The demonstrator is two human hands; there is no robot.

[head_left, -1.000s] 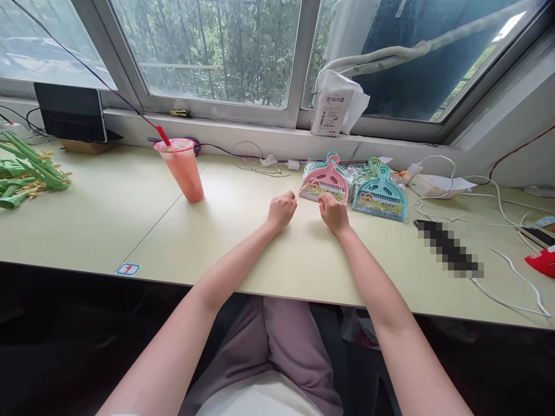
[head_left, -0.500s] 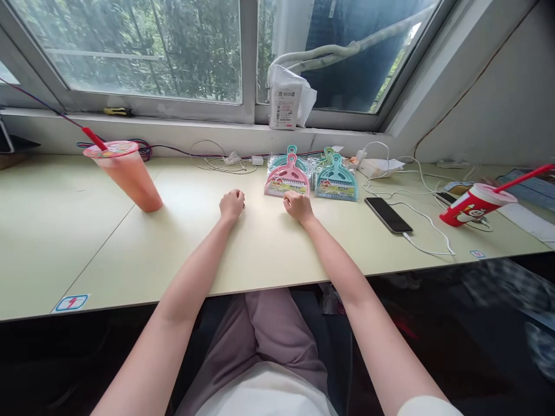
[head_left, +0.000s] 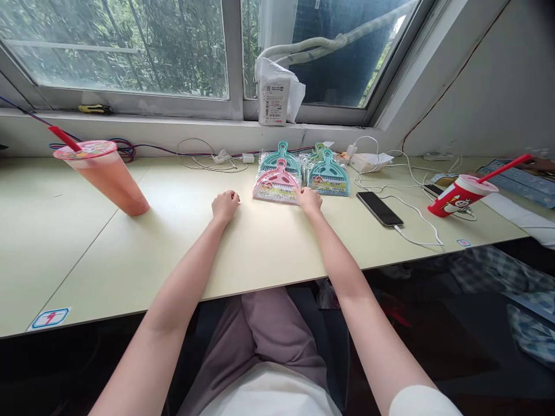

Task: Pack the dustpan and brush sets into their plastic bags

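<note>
The fingers of my right hand (head_left: 309, 199) pinch the right edge of a pink mini dustpan and brush set (head_left: 276, 188) in clear plastic wrap. A teal set (head_left: 282, 155) lies just behind the pink one, partly covered by it. To the right, past my right hand, is a blue-green set (head_left: 328, 176), with a green set (head_left: 319, 151) mostly hidden behind it. My left hand (head_left: 225, 206) rests on the table in a loose fist, left of the pink set. Nothing shows in that hand.
A tall pink drink cup (head_left: 110, 179) stands at left, a red cup (head_left: 459, 196) at right. Between the sets and the red cup lies a phone (head_left: 380, 208) on a white charging cable (head_left: 427, 222). A wrapped white box (head_left: 274, 101) stands on the windowsill. The table's front edge is near my forearms.
My right hand has moved onto the pink set's right edge and gripped it. The pink set has come slightly toward me, uncovering more of the teal one. My left hand stays put; the view shifts slightly.
</note>
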